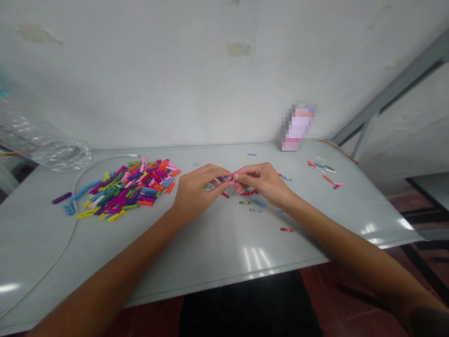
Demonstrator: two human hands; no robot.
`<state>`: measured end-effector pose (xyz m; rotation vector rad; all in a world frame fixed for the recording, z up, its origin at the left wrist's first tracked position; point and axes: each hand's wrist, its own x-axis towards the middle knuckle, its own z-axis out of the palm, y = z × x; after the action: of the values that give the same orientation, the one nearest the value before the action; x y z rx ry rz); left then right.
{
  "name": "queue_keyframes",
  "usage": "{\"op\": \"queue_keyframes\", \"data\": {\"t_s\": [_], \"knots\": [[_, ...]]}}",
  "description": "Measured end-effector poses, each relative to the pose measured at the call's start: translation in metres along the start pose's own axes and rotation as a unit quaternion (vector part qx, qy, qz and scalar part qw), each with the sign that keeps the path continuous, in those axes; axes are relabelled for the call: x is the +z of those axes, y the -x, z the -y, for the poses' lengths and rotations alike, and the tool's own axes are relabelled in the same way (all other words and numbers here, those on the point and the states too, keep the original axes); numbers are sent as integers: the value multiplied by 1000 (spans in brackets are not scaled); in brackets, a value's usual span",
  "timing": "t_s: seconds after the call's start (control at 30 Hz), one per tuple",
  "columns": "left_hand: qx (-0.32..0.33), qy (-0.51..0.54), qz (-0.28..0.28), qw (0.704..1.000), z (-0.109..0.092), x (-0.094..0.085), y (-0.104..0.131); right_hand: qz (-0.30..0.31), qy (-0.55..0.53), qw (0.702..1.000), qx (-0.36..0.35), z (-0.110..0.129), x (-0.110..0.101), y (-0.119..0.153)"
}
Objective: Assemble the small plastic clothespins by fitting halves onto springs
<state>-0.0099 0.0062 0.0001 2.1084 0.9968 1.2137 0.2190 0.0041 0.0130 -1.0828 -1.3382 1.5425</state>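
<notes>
My left hand (197, 188) and my right hand (261, 181) meet above the middle of the table. Both are closed, their thumbs and fingers pinching a small clothespin (228, 178) between them. Most of it is hidden by the fingertips; bits of blue and pink show. Under and beside my right hand lie several loose clothespin pieces, among them a green one (245, 202), a blue one (258, 203) and a red one (286, 230). To the left of my left hand is a heap of coloured clothespins (129, 189).
A white cable (74, 224) curves along the table's left side, near a clear plastic bottle (63, 152). A phone-like upright object (298, 127), pixelated, leans on the wall. More clothespins (320, 165) lie at the far right. The table's front edge (224, 284) is close to my lap.
</notes>
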Motion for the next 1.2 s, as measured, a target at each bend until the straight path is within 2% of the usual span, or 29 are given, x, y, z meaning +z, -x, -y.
{"op": "queue_keyframes", "data": {"t_s": [0.1, 0.17, 0.23, 0.3, 0.33, 0.37, 0.47, 0.53, 0.63, 0.73, 0.8, 0.87, 0.93, 1.0, 1.07, 1.1, 1.2], "knots": [[-158, 114, 8, 981, 0, 3, 0, -9, 39, 998, -38, -2, -1, -1], [-207, 163, 23, 964, 0, 4, 0, -5, 78, 995, -65, -4, -2, -2], [-219, 186, 23, 958, 1, 4, -1, -13, 148, 983, -106, -3, -6, -3], [-224, 206, 11, 953, 4, 2, -3, -16, 257, 955, -146, 4, -17, -3], [-227, 216, 4, 950, 5, 2, -4, -7, 320, 934, -158, 10, -24, -3], [-229, 225, -2, 947, 7, 1, -5, 26, 381, 912, -148, 16, -32, -1], [-235, 238, -9, 942, 10, 1, -7, 140, 549, 820, -79, 33, -52, 10], [-234, 236, -5, 943, 9, 3, -7, 159, 601, 780, -73, 36, -58, 22], [-224, 227, 10, 948, 4, 5, -6, 127, 630, 764, -59, 26, -53, 39], [-219, 220, 26, 950, 1, 7, -5, 113, 637, 760, -62, 14, -46, 49], [-220, 222, 31, 949, 1, 8, -4, 108, 634, 763, -69, 12, -44, 51], [-226, 225, 40, 947, 1, 8, -3, 103, 608, 782, -95, 15, -46, 51], [-232, 230, 57, 943, 1, 8, -2, 87, 547, 821, -135, 19, -47, 49], [-238, 242, 72, 938, 1, 9, -1, 63, 442, 883, -146, 23, -47, 43], [-244, 256, 80, 932, 1, 10, -1, 48, 305, 945, -111, 24, -43, 34], [-247, 260, 80, 930, 1, 10, 0, 48, 235, 967, -88, 24, -41, 28], [-260, 266, 76, 925, 2, 9, 0, 57, 86, 993, -54, 22, -32, 9]]}}
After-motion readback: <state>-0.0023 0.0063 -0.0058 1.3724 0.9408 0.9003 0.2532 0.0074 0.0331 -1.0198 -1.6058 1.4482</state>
